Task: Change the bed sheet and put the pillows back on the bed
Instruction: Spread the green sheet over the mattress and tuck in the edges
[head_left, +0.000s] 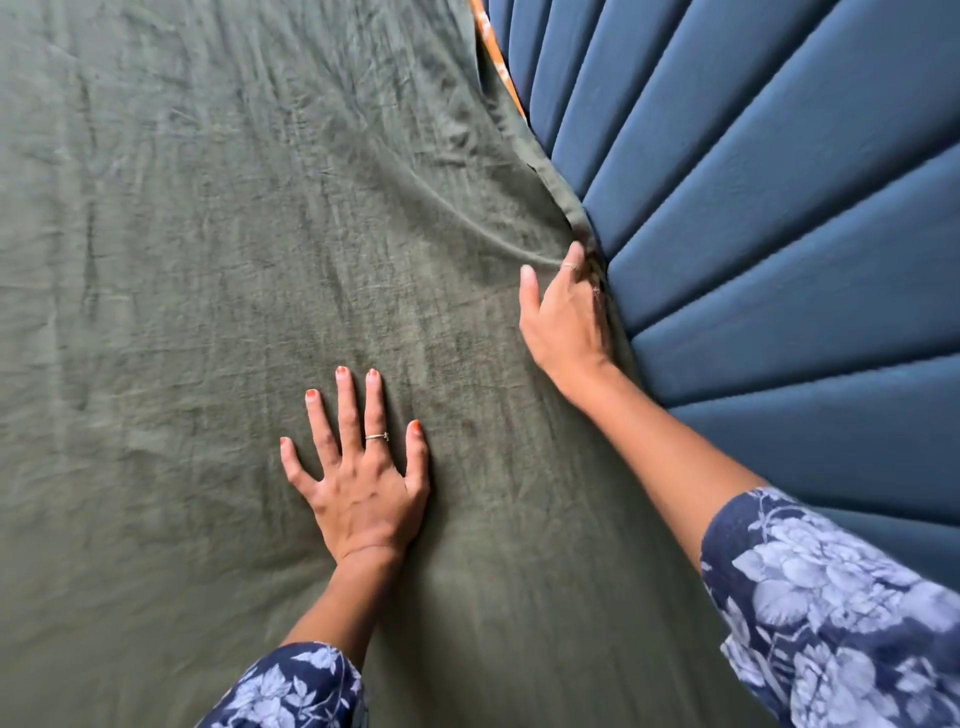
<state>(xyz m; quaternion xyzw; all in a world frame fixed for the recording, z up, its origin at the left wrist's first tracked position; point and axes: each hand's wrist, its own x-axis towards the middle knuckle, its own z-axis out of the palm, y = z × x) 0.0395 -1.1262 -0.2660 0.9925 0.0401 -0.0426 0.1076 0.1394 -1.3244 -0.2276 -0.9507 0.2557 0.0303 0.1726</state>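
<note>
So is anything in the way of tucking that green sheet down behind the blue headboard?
Nothing visible blocks it. The right hand is already at the seam, pushing the green sheet edge against the headboard. The left hand lies flat on the sheet. An orange patterned strip shows further along the seam.

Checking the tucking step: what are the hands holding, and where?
Right hand pushes the sheet's edge at the headboard; whether it grips is hidden. Left hand presses flat.

Cut off on the left, top and bottom: green sheet (208, 260). Hidden in the gap by the blue headboard (779, 208): most fingers of the right hand (563, 317). Too small to identify: orange patterned strip (496, 57) at the top.
</note>
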